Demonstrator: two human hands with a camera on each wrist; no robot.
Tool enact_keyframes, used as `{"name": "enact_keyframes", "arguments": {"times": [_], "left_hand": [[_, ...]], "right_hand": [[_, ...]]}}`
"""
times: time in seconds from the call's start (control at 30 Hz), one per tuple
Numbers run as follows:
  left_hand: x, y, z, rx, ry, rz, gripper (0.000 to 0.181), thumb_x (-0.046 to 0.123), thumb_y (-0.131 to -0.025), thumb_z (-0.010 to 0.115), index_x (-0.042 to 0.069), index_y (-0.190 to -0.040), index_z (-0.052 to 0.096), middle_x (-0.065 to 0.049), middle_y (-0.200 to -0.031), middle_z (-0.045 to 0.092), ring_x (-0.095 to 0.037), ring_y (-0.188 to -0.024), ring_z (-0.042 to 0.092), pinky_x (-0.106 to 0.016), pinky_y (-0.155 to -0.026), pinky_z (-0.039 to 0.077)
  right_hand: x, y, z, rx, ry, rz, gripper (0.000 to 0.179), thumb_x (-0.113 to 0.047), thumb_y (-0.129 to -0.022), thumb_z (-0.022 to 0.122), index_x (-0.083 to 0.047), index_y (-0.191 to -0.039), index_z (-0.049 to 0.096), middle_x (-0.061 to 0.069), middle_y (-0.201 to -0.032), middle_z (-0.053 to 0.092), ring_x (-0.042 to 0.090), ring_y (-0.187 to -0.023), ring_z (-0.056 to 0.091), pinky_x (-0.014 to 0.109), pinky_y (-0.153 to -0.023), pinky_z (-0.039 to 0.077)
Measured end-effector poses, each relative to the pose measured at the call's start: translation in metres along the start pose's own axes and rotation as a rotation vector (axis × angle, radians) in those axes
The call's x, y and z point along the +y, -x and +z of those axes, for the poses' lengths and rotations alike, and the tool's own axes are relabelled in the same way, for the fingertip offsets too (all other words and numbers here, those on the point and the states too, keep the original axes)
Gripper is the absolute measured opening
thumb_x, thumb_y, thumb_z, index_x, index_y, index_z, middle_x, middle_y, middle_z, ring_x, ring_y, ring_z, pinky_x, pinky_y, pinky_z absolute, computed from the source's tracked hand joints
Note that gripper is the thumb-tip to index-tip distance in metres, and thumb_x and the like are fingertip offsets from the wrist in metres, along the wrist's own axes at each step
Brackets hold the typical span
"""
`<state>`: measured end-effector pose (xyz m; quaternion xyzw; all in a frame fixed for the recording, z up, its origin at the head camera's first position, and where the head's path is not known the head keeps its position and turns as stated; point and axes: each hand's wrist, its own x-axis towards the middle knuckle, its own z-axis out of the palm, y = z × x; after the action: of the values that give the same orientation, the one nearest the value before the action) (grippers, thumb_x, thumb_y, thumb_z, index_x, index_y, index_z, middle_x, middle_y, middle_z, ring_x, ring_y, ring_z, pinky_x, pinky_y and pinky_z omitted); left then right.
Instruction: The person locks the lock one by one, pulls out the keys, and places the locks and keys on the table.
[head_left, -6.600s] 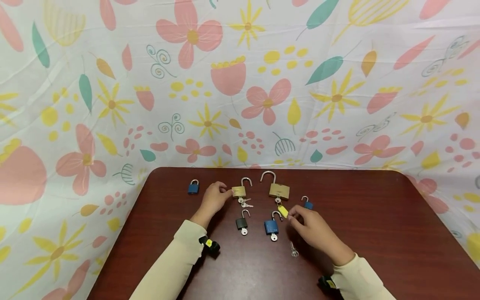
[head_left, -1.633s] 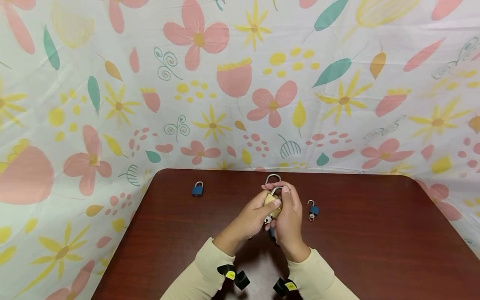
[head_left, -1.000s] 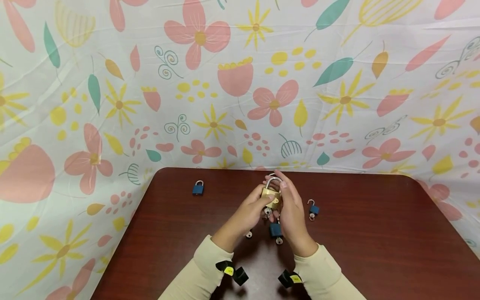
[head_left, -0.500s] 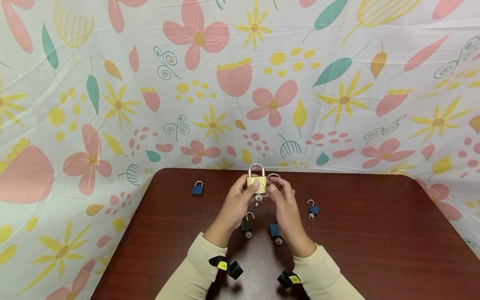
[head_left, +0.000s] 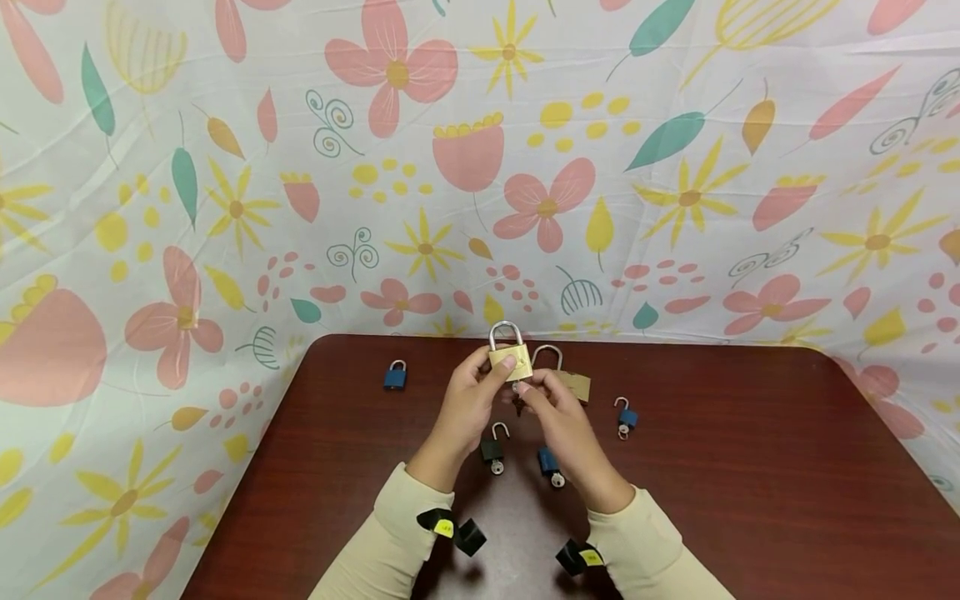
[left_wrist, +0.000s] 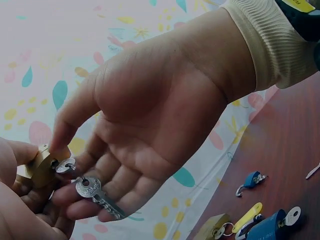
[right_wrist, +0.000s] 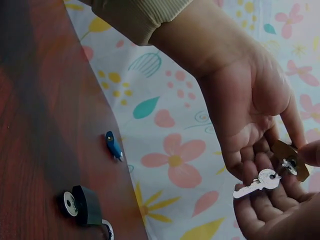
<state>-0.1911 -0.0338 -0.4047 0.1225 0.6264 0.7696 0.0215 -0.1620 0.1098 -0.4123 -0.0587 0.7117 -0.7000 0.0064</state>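
Observation:
A brass padlock (head_left: 523, 364), its shackle down in the body, is held up above the table in both hands. My left hand (head_left: 463, 408) grips the padlock body, thumb across its front. Below the body, my right hand (head_left: 566, 421) pinches near the key (left_wrist: 66, 166) that sits in the keyhole, thumb beside it. A second silver key (left_wrist: 89, 188) dangles from that key by a ring. In the right wrist view, this hanging key (right_wrist: 262, 182) lies in front of the right fingers. The padlock's rear face is hidden by the left fingers.
Behind the right hand lies a large brass padlock (head_left: 576, 386) with a yellow tag (left_wrist: 247, 218). Nearer are a black padlock (head_left: 492, 450) and a blue padlock (head_left: 548, 460), keys inserted. Small blue padlocks lie left (head_left: 395, 379) and right (head_left: 628, 419). A floral cloth (head_left: 645, 267) hangs behind.
The brass padlock, on the table with its shackle raised 6.6 seconds ago, is now lifted and its shackle is down. Lately it moved left and up, and my right fingers came to its key.

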Motion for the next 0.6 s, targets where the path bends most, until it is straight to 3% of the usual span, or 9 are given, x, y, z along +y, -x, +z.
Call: {"name": "enact_keyframes", "arguments": {"times": [0.2,0.43,0.6], "left_hand": [[-0.0002,-0.0008,0.0005,0.019,-0.002,0.003,0.034,0.017,-0.102,0.061,-0.001,-0.131,0.061,-0.004,-0.104,0.064,-0.017,-0.096,0.06,-0.025,-0.082,0.051],[-0.0018,-0.0007,0.0023,0.012,-0.003,0.015,0.034,0.017,-0.102,0.061,0.0,-0.131,0.062,-0.009,-0.111,0.066,-0.013,-0.103,0.061,-0.029,-0.097,0.049],[-0.0008,0.0001,0.0039,0.004,0.007,0.019,0.033,0.017,-0.102,0.059,0.002,-0.132,0.061,-0.018,-0.122,0.065,-0.012,-0.107,0.061,-0.033,-0.102,0.048]], "right_hand": [[0.0019,0.001,0.0011,-0.071,-0.068,-0.05,0.029,-0.023,-0.108,0.048,0.005,-0.111,0.056,0.006,-0.097,0.067,0.015,-0.082,0.066,0.03,-0.079,0.054],[0.0036,0.0013,0.0044,0.017,-0.097,-0.046,0.02,-0.018,-0.106,0.053,-0.001,-0.096,0.056,0.003,-0.084,0.059,0.013,-0.068,0.053,0.024,-0.065,0.049],[0.0045,0.0025,0.0059,0.059,-0.105,-0.074,0.021,-0.016,-0.105,0.055,0.004,-0.097,0.056,0.003,-0.082,0.059,0.011,-0.066,0.051,0.023,-0.063,0.047]]}}
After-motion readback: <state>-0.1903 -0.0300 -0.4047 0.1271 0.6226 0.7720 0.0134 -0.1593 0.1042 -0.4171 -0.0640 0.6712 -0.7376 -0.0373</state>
